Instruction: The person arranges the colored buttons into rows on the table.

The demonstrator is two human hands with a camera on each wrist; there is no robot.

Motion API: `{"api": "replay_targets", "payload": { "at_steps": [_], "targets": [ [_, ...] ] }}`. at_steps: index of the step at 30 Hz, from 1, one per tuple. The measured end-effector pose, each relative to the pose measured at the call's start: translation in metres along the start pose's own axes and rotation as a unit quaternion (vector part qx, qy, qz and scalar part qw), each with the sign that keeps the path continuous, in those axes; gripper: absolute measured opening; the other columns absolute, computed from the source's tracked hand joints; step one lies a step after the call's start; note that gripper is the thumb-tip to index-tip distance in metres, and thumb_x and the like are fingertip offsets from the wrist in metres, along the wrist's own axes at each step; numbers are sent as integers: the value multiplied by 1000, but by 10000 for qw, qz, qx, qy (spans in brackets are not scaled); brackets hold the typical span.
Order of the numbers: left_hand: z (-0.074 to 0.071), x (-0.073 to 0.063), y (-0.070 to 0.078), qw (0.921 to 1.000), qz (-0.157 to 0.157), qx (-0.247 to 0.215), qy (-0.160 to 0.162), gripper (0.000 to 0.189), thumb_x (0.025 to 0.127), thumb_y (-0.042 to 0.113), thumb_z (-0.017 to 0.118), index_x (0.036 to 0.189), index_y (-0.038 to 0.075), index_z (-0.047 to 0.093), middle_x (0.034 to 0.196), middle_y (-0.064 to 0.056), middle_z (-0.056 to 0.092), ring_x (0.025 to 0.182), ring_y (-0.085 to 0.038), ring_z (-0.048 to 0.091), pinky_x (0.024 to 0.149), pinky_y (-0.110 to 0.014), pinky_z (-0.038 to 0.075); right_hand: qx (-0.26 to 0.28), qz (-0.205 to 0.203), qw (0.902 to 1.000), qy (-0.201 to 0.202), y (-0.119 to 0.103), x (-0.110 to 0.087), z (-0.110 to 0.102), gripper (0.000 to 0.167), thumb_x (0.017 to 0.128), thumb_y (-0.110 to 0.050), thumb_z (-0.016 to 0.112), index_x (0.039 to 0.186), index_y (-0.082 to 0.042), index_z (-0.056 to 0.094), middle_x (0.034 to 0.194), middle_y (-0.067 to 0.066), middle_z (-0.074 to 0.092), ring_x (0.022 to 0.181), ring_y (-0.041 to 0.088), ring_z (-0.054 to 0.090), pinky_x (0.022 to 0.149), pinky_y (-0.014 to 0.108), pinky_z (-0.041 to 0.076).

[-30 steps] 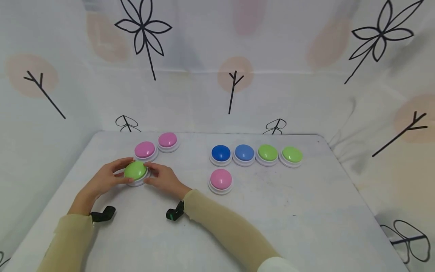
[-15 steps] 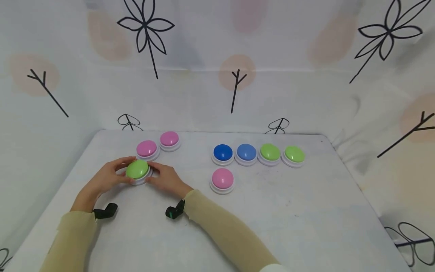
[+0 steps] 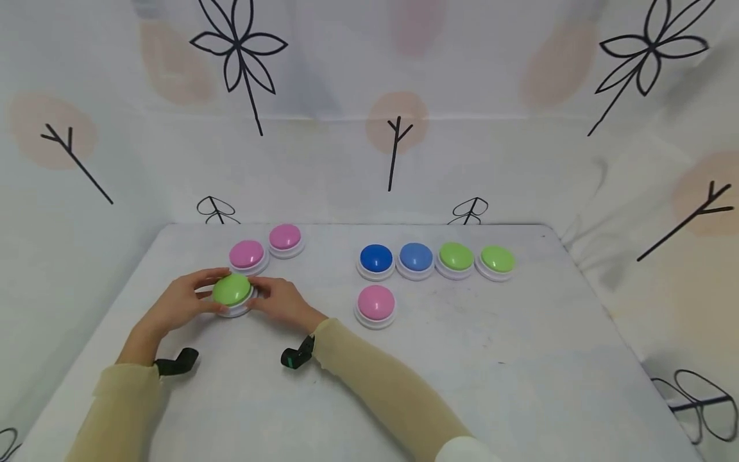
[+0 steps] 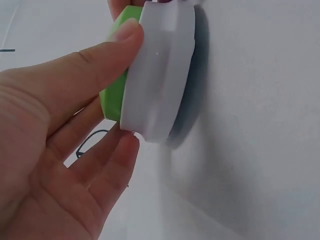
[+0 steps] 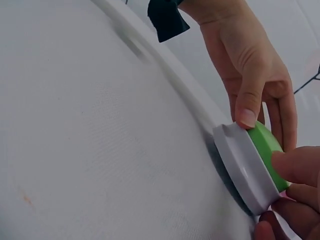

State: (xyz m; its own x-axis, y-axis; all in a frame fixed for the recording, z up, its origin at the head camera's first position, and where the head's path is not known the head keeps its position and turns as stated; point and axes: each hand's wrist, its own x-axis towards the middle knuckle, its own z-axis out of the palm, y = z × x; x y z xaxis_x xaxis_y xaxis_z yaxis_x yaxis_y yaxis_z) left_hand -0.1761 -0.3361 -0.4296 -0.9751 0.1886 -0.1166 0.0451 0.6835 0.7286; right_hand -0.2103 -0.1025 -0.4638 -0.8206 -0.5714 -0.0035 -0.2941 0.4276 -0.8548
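Note:
A push button with a green dome and white base [image 3: 232, 290] is held between both hands at the table's left. My left hand [image 3: 179, 303] grips it from the left, thumb at the near side and fingers round the far side. From the right, my right hand [image 3: 284, 305] pinches its edge with thumb and fingers. In the left wrist view the button's white base [image 4: 156, 75] shows side-on, with a dark shadow right along its underside. Just behind it sits a pink button [image 3: 246, 255], and a second pink button [image 3: 285, 238] stands beyond that one.
To the right, a dark blue button [image 3: 376, 259], a lighter blue button [image 3: 416, 258] and two green buttons [image 3: 456, 257] form a row. A pink button [image 3: 376, 305] lies in front of the row. Patterned white cloth [image 3: 323, 167] rises behind the white table [image 3: 519, 385].
Both hands keep their hold on the green button, which stays in nearly the same place. The head view has shifted slightly; the other buttons have not moved.

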Motion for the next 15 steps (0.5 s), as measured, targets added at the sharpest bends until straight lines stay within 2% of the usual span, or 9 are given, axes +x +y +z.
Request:
{"api": "replay_targets", "payload": {
  "at_steps": [3,6,15],
  "targets": [
    [3,-2,3,9999,146,-25,72,81,80,24,85,148,5,45,149,-20,44,136,-42,40,104,-55,42,150,52,9998,71,-2,-4,-4,51,94,-23,70,142,-17,57,138,-6,59,112,7,58,93,19,47],
    [6,-4,7,9996,213,-28,178,80,81,24,85,148,4,45,148,-19,45,136,-41,39,104,-55,42,295,30,9994,178,-2,-7,-7,49,92,-21,72,140,-17,59,137,-5,60,112,8,60,90,17,48],
    [21,-8,28,9971,423,-270,571,74,81,24,85,144,8,49,141,-16,47,131,-40,40,105,-63,37,488,-103,9977,465,-2,-18,-12,57,89,-21,76,143,-18,56,143,-6,55,128,7,51,95,18,48]
  ]
}}
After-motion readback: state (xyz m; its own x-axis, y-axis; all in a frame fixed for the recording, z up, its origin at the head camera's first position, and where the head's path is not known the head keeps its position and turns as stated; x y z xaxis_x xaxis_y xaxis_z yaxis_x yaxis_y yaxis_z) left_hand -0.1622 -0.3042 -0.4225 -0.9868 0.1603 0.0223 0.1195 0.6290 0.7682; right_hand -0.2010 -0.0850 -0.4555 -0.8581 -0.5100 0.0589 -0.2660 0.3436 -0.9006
